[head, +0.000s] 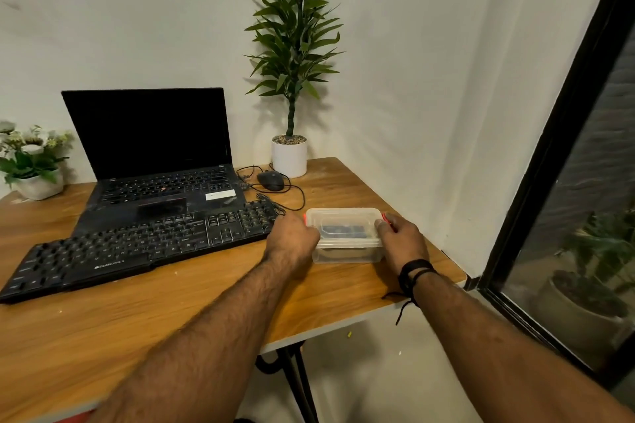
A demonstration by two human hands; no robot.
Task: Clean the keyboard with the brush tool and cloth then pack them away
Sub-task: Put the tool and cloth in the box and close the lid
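The table [171, 302] was warm orange-brown with a wood grain. On it, the keyboard [137, 244] and the laptop [154, 161] behind it were black, the laptop bearing a small white sticker [220, 196] and a red dot [164, 188] among its keys. The mouse [270, 180] was black too. The box [345, 235] was clear plastic with red clips [387, 217], something dark inside. The pot [289, 156] was white, its plant [295, 27] dark green. A black band [415, 271] circled the right wrist.

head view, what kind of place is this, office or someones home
Probably a small desk corner in a home or office; I can't tell which. A wooden table against a white wall carries an open laptop, a separate black keyboard and a mouse, with a potted plant in the corner.
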